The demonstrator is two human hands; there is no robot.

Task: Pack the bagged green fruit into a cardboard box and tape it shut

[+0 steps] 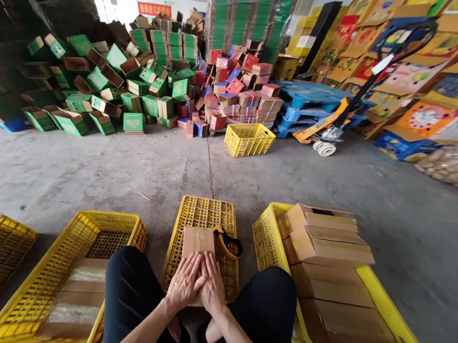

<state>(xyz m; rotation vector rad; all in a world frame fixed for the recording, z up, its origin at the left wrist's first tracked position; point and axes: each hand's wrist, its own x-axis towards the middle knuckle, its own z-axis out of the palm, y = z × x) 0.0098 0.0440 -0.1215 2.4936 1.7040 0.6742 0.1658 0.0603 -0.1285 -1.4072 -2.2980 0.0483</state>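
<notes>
A small brown cardboard box rests on an upturned yellow crate between my knees. Both my left hand and my right hand lie flat on the near part of its top, fingers stretched out, the two hands touching side by side. Clear tape shows along the top of the box. Just right of the box, on the same crate, lies a tape dispenser in yellow and black. My hands cover the near end of the box.
To my left a yellow crate holds taped boxes; another crate stands farther left. On my right, a crate is filled with cardboard boxes. Ahead are a yellow basket, a pallet jack and heaped green cartons.
</notes>
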